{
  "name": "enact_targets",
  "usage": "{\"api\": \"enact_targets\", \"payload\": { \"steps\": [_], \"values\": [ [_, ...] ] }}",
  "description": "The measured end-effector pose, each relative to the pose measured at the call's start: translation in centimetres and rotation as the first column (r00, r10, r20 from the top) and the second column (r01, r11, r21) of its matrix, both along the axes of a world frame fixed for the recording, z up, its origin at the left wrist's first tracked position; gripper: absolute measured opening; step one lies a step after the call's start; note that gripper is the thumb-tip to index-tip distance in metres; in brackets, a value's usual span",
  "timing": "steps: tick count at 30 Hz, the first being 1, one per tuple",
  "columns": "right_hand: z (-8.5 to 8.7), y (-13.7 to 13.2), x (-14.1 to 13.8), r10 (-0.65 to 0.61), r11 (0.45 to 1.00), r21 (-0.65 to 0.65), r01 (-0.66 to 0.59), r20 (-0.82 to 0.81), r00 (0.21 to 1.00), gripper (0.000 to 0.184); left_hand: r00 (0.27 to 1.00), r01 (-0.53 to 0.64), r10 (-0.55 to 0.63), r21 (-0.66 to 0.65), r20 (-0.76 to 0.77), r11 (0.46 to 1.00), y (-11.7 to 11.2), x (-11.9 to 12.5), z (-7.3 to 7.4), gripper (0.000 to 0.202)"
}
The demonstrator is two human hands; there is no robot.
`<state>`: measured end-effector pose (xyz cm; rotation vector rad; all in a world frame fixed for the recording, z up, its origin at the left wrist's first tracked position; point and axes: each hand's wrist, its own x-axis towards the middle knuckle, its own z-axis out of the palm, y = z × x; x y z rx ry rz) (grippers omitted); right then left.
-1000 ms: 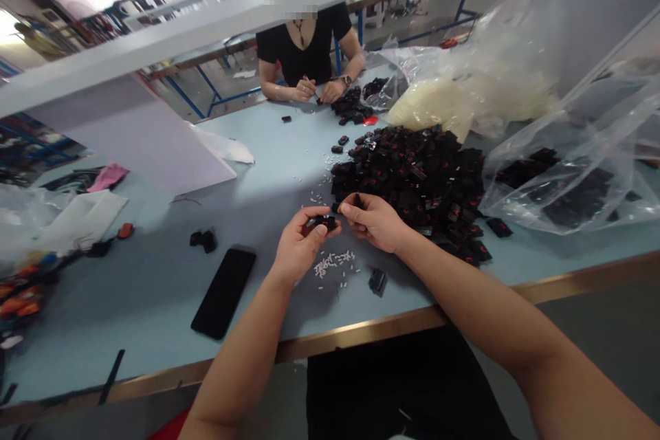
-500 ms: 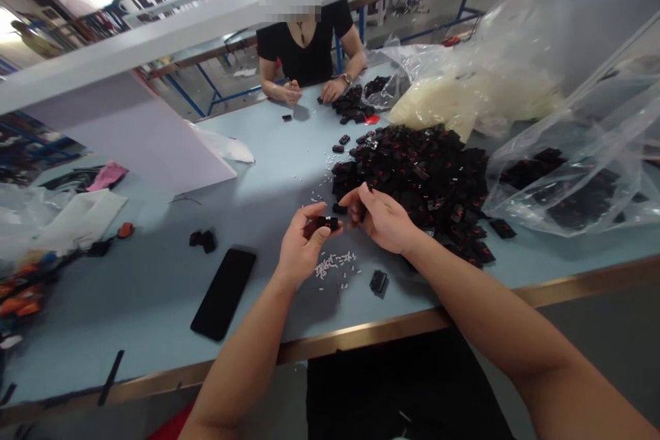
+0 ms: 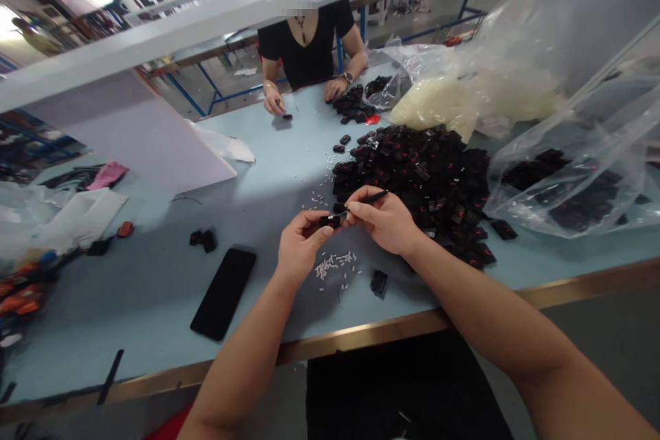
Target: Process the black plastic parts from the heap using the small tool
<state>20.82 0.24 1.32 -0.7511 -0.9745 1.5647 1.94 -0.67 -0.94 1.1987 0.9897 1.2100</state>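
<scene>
My left hand (image 3: 302, 247) is closed on a small black plastic connector (image 3: 328, 221), which shows white spots on its upper face. My right hand (image 3: 382, 221) pinches a slim black-handled pick (image 3: 375, 197); its thin metal tip reaches the connector's right end. Whether the tip is inside or only touching it, I cannot tell. Just below both hands, small white pins (image 3: 333, 265) are scattered in a loose heap. A single black connector (image 3: 379, 282) lies apart to their right. Behind my right hand rises a big pile of black connectors (image 3: 417, 165) with red marks.
A black phone (image 3: 223, 294) lies left of my forearm, near two black pieces (image 3: 203, 239). Clear plastic bags (image 3: 562, 185) stand at the right. Opposite, a person in black (image 3: 309, 48) handles similar parts. A white divider panel (image 3: 149, 134) stands at the left.
My right hand has turned and drawn in to the left hand, bringing the pick's tip to the connector. Across the table, the other person's hand has moved down to a black piece.
</scene>
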Motion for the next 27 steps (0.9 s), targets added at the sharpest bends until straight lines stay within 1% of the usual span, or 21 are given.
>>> {"api": "enact_targets", "payload": {
  "steps": [5, 10, 17, 27],
  "values": [
    [-0.18, -0.15, -0.13, -0.049, 0.998, 0.055, 0.044, 0.096, 0.994, 0.023, 0.998, -0.003, 0.003, 0.007, -0.055, 1.0, -0.02, -0.07, 0.27, 0.027],
    [0.0, -0.26, -0.11, -0.064, 0.996, 0.073, 0.053, 0.172, 0.983, 0.019, 0.999, 0.012, -0.011, 0.005, -0.048, 1.0, -0.04, -0.13, 0.29, 0.025],
    [0.03, -0.26, -0.03, -0.066, 0.994, 0.098, 0.047, 0.195, 0.979, 0.018, 0.998, 0.028, -0.028, 0.01, -0.051, 1.0, -0.04, -0.18, 0.2, 0.024],
    [0.0, -0.27, 0.03, -0.074, 0.991, 0.123, 0.048, 0.222, 0.972, 0.018, 0.998, 0.026, -0.025, 0.015, -0.066, 1.0, -0.14, -0.1, 0.47, 0.024]
  ]
}}
